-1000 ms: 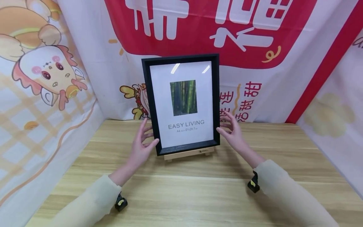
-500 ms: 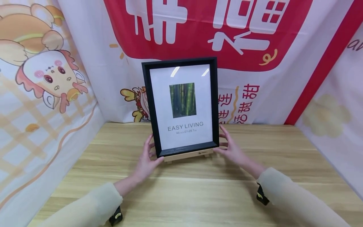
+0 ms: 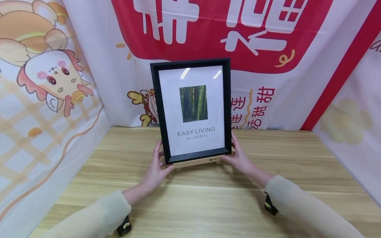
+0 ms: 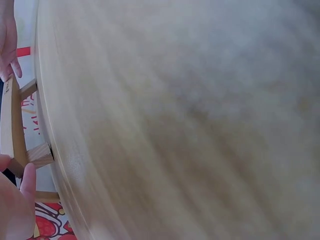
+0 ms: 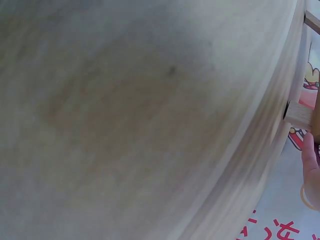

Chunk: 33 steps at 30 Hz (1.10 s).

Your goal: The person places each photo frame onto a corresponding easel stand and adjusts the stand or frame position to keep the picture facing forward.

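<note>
A black picture frame (image 3: 194, 145) with a small bamboo picture and the words EASY LIVING stands tilted back on a small wooden easel (image 3: 194, 162). My left hand (image 3: 154, 173) grips the left end of the easel's ledge at the frame's lower corner, thumb in front. At the opposite end my right hand (image 3: 239, 162) holds the ledge, its thumb in front and fingers beside the frame. In the left wrist view, the ledge (image 4: 19, 132) and its short legs show between both hands. The right wrist view shows only part of the right hand (image 5: 311, 172) at its edge.
Beneath everything is a wood-grain table (image 3: 208, 208). A printed cloth (image 3: 268, 56) with red and white lettering hangs close behind the frame. Cartoon-printed cloth (image 3: 53, 132) walls the left side, and pale cloth (image 3: 351, 145) the right.
Both hands have slid down from the frame's sides to the ends of the easel's ledge. Frame and easel look nearly unmoved; the view shifts slightly.
</note>
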Each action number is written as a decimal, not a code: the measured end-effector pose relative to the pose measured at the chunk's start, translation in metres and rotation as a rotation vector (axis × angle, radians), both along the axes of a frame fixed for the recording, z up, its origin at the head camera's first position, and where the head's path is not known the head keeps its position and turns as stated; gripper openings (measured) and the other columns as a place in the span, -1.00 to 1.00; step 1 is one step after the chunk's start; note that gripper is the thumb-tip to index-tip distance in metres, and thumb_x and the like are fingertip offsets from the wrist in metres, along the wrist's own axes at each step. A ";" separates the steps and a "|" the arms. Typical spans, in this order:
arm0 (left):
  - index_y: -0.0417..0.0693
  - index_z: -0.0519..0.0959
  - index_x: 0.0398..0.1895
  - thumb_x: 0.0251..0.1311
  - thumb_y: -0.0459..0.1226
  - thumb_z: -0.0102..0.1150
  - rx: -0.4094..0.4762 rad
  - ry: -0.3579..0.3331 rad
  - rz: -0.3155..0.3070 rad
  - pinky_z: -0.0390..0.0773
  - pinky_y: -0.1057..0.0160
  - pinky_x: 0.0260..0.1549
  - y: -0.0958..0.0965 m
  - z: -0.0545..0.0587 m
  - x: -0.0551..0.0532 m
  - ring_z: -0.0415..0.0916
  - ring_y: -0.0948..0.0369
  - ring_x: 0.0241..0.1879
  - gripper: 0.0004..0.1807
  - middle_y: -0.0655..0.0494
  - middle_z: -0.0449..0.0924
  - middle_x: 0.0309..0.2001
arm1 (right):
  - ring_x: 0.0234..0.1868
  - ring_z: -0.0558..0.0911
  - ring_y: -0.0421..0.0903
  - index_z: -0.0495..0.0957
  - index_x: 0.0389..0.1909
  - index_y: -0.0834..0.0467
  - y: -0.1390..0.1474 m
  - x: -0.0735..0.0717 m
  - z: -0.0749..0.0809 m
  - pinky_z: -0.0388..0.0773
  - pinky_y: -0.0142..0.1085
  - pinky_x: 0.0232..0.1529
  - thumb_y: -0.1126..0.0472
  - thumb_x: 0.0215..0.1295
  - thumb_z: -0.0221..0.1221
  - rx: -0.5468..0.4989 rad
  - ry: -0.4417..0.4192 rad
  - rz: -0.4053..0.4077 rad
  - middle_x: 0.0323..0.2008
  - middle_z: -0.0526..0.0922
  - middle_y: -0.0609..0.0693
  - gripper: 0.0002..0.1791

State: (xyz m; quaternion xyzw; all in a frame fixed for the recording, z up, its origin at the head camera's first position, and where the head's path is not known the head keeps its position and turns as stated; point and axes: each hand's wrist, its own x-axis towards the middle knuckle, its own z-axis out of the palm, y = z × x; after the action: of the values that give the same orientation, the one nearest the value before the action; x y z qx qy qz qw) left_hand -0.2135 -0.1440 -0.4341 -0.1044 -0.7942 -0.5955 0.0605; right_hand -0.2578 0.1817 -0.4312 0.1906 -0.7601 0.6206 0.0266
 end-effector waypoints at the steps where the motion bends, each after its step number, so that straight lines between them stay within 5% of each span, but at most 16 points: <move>1: 0.40 -0.26 0.54 0.00 -0.62 0.29 0.001 -0.003 0.002 0.59 0.16 -0.03 0.000 0.000 0.000 0.51 -0.24 0.02 0.26 -0.32 0.17 0.31 | 0.09 0.44 0.44 -0.35 0.56 -0.10 0.000 0.000 0.000 0.63 -0.26 -0.10 0.69 -0.01 0.23 -0.004 -0.004 -0.001 0.45 -0.11 0.38 0.31; 15: 0.28 -0.28 0.55 0.02 -0.62 0.27 0.006 -0.007 -0.024 0.60 0.14 -0.04 0.011 0.002 0.000 0.50 -0.24 0.03 0.23 -0.34 0.16 0.30 | -0.08 0.56 0.36 -0.34 0.56 -0.10 0.010 0.004 -0.003 0.64 -0.30 -0.15 0.66 0.05 0.23 -0.012 -0.040 -0.043 0.30 0.11 0.50 0.27; 33: 0.56 -0.23 0.51 0.06 -0.57 0.29 -0.036 -0.024 -0.083 0.61 0.16 -0.06 0.041 0.002 -0.013 0.51 -0.16 0.03 0.23 -0.31 0.20 0.32 | 0.03 0.49 0.44 -0.37 0.55 0.01 0.041 0.025 0.001 0.58 -0.39 -0.09 0.60 0.13 0.24 0.034 -0.040 -0.153 0.29 0.13 0.50 0.20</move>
State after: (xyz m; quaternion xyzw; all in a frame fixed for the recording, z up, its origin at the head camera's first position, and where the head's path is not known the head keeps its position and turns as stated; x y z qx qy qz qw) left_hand -0.2264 -0.1030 -0.4323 -0.1313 -0.8005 -0.5842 0.0240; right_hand -0.2326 0.2225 -0.4305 0.1198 -0.7832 0.6076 0.0556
